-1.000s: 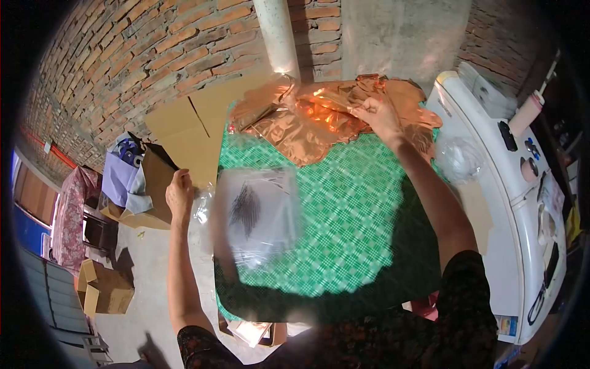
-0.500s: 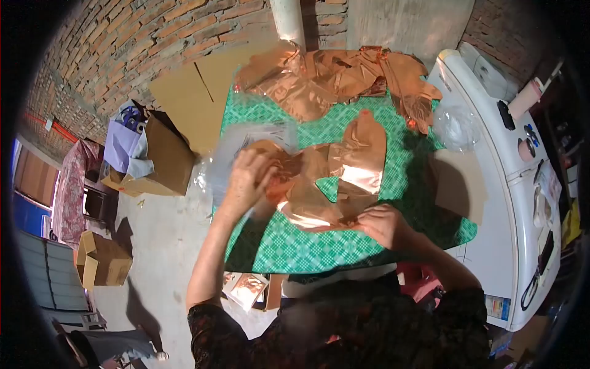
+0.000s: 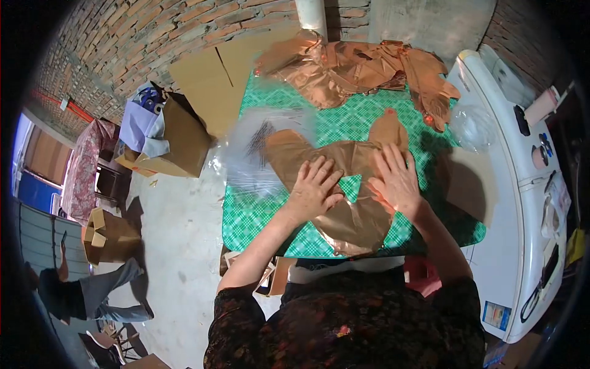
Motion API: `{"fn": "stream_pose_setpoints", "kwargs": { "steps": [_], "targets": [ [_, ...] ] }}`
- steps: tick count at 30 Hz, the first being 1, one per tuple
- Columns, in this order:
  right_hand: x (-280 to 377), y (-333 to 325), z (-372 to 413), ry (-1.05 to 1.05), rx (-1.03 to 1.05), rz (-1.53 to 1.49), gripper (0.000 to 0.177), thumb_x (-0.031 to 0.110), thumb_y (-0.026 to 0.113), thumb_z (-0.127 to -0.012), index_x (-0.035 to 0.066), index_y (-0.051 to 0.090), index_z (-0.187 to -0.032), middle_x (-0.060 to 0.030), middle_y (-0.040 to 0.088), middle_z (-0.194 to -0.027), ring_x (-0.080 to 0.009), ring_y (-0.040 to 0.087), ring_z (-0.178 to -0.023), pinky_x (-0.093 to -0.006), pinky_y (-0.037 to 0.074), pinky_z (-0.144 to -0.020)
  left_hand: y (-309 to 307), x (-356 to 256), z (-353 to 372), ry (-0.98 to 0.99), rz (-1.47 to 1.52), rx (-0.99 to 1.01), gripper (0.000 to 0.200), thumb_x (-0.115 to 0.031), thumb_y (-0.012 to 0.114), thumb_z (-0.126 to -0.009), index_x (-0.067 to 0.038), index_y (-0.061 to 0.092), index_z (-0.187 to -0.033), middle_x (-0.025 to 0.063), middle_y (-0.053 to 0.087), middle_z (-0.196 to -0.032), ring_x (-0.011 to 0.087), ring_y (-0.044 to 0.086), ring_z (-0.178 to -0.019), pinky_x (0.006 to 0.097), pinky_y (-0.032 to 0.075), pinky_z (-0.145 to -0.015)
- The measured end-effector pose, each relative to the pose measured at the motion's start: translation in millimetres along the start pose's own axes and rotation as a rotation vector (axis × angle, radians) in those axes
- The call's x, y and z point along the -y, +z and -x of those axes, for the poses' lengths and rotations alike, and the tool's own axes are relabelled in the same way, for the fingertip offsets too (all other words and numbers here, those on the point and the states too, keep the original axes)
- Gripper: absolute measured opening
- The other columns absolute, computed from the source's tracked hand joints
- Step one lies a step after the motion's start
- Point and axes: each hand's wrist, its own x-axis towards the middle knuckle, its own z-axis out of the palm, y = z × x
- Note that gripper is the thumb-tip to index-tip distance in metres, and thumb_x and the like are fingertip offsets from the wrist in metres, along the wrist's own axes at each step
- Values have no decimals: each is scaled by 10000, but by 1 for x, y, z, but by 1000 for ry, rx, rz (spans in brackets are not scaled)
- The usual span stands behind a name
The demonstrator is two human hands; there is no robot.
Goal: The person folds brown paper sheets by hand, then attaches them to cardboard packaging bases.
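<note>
A flat copper-coloured foil balloon (image 3: 353, 230) with a triangular hole lies on the green checked tabletop (image 3: 264, 224). My left hand (image 3: 312, 192) rests on it left of the hole, fingers stretched out. On the right side of the balloon lies my right hand (image 3: 396, 181), palm down and fingers spread. Neither hand grips anything. More crumpled copper foil balloons (image 3: 362, 67) are heaped along the far edge of the table. Clear plastic sleeves (image 3: 246, 147) lie to the left of the balloon, partly beneath it.
Right of the table is a white appliance (image 3: 510, 209) with tape rolls and a clear plastic bundle (image 3: 473, 126) on it. A cardboard box (image 3: 178, 138) stands at the left, another box (image 3: 114, 237) on the floor. A person (image 3: 86, 295) is at lower left.
My hands have released the balloon's edges and now lie flat on it. The balloon has turned and spread out, nearer the table's front edge. A person shows more fully at lower left.
</note>
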Motion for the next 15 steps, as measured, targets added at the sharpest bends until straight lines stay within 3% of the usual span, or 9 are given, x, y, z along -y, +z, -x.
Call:
{"fn": "stream_pose_setpoints", "kwargs": {
  "steps": [1, 5, 8, 12, 15],
  "targets": [
    [-1, 11, 8, 91, 37, 26, 763, 498, 716, -923, 43, 509, -1498, -228, 493, -1542, -367, 405, -1489, -628, 302, -1173, 1, 1, 1, 8, 4, 24, 675, -492, 655, -985, -143, 512, -1546, 171, 425, -1638, 383, 342, -1553, 625, 241, -1247],
    [5, 14, 44, 156, -7, 92, 880, 549, 758, -864, -34, 506, -1473, -232, 486, -1553, -391, 431, -1468, -700, 326, -1139, 0, 4, 1, 24, 23, 68, 713, -541, 620, -999, -165, 473, -1587, 152, 398, -1666, 384, 308, -1575, 629, 203, -1268],
    [7, 12, 53, 215, 5, 128, 906, 560, 775, -842, -50, 515, -1460, -245, 491, -1545, -402, 438, -1457, -713, 323, -1134, -6, -3, -2, 0, 49, 67, 732, -582, 598, -1001, -184, 460, -1600, 156, 372, -1679, 418, 285, -1576, 651, 184, -1267],
    [5, 4, 44, 291, 13, 175, 857, 536, 818, -805, -12, 561, -1411, -188, 567, -1408, -365, 513, -1334, -658, 369, -1086, -2, -4, -9, -37, -18, 10, 768, -655, 552, -993, -194, 467, -1602, 176, 355, -1684, 478, 246, -1573, 705, 141, -1252],
    [7, -23, 12, 207, -77, 190, 761, 475, 814, -818, 42, 586, -1400, -109, 610, -1276, -309, 545, -1227, -570, 401, -1008, 10, -3, -5, -75, -57, 1, 789, -706, 488, -997, -190, 487, -1593, 193, 375, -1673, 500, 228, -1573, 731, 108, -1241]
  ]
}}
